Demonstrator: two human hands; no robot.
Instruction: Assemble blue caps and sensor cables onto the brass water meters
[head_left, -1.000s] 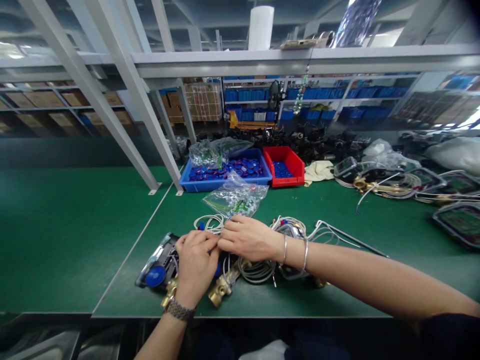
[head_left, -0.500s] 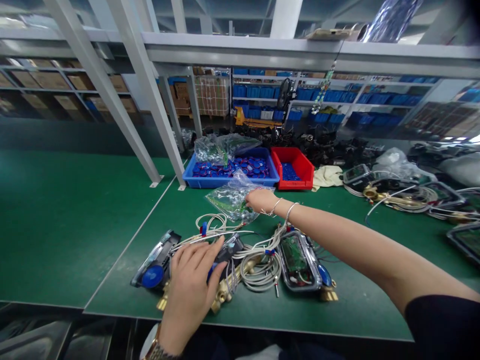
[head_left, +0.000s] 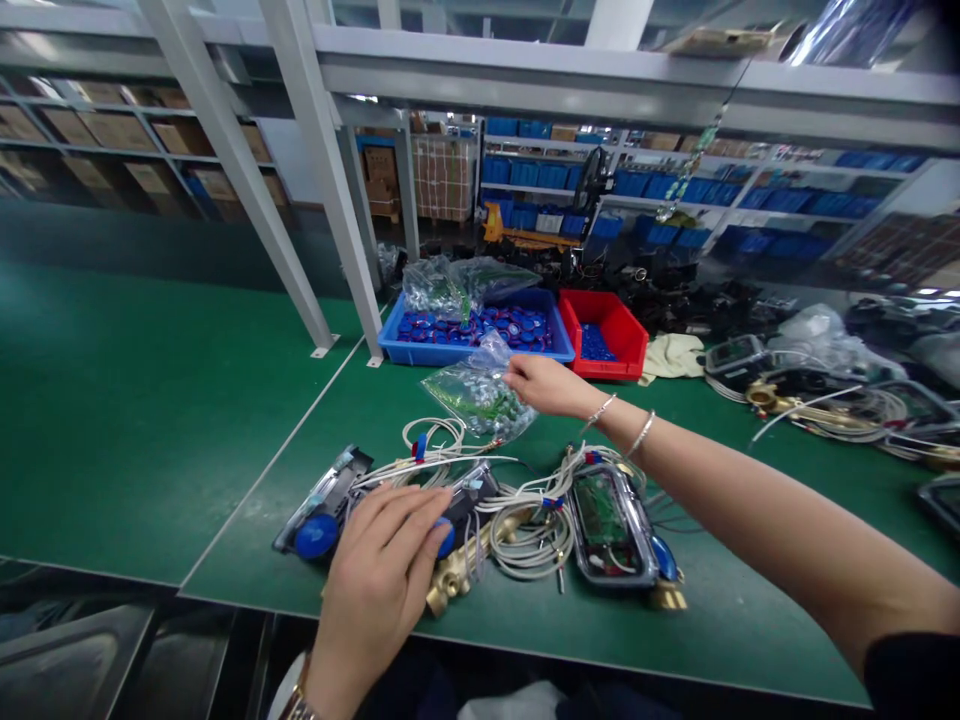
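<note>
Pinching the upper edge of the bag (head_left: pixel 478 398) between thumb and fingers of my right hand (head_left: pixel 546 384); its remaining fingers curl in. The bag is clear plastic, holds small green and pale pieces, and sits on the bench (head_left: pixel 247 420). My left hand (head_left: pixel 379 570) is open, palm down, fingers extended close together, thumb slightly apart. It hovers at or over the middle unit (head_left: pixel 465 500); contact cannot be determined.

Positions, taken from the bag: blue tray (head_left: pixel 431 354) at 12 o'clock, holding blue discs; red bin (head_left: pixel 624 370) at 2 o'clock, holding small blue parts; right unit (head_left: pixel 609 520) at 4 o'clock, clear cover over a green board; middle unit at 6 o'clock, with a brass fitting (head_left: pixel 448 583); left unit (head_left: pixel 319 510) at 8 o'clock. Coiled cable (head_left: pixel 517 560) lies between the middle unit and right unit.
</note>
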